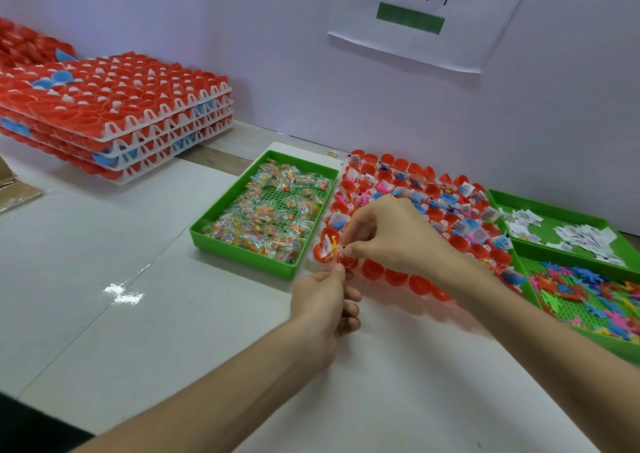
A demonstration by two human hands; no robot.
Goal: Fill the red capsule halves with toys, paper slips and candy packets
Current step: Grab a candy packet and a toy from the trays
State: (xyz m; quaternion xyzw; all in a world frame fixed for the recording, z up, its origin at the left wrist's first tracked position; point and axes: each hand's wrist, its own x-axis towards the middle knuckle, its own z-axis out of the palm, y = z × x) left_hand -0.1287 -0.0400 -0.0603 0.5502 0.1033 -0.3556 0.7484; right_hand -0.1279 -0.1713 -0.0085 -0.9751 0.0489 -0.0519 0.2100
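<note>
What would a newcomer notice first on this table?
Red capsule halves dominate: stacked trays at far left, and a centre spread, partly filled already. Bright green trays flank that spread, with candy packets on its left, and paper slips and colourful toys on its right.

The sign at 12 o'clock is cut by the top edge. The stack of capsule trays at 10 o'clock runs off the left edge; the toy tray at 3 o'clock runs off the right. The right hand hides several red capsule halves (how many is unclear) and pinches a small white piece, perhaps a paper slip.
</note>
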